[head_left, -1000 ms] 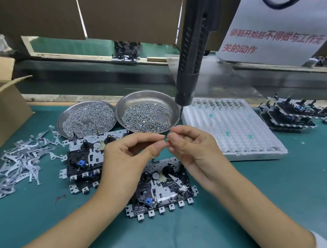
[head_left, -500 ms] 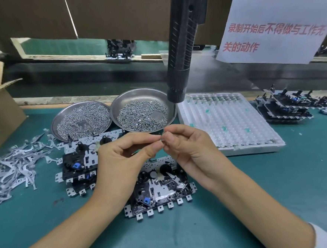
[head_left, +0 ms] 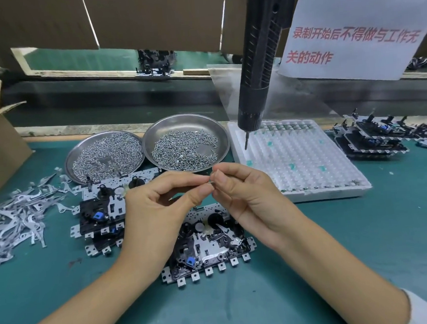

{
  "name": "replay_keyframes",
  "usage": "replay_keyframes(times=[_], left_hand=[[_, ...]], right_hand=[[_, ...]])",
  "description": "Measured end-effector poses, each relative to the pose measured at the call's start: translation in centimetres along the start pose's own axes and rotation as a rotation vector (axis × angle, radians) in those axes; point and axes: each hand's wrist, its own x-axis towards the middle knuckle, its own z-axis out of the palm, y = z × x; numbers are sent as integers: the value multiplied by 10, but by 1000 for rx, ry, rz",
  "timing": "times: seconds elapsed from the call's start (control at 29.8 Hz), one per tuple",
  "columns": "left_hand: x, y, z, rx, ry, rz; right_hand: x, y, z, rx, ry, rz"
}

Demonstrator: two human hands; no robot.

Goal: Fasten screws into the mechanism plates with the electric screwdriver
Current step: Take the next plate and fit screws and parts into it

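Mechanism plate is seen lying flat on the green table, nearest the viewer, beneath both raised hands. Above it, the left hand and right hand are held fingertip to fingertip, a small screw being pinched between thumbs and forefingers. Further back, two metal dishes of screws and a white tray are set side by side. The electric screwdriver is hung upright over the tray's near-left corner, untouched.
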Motion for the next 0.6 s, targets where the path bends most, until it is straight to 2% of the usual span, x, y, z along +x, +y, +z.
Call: replay_keyframes(times=[0.34,0.5,0.6], left_hand=[[-4,3,2,1,-17,60],[-2,2,4,-60,-56,-28],[-3,-2,3,-129,-28,-111]], right_hand=[[1,-1,-4,-81,-66,104],[2,-21,-12,-275,-128,134],[4,-46,-27,-477,-27,61]])
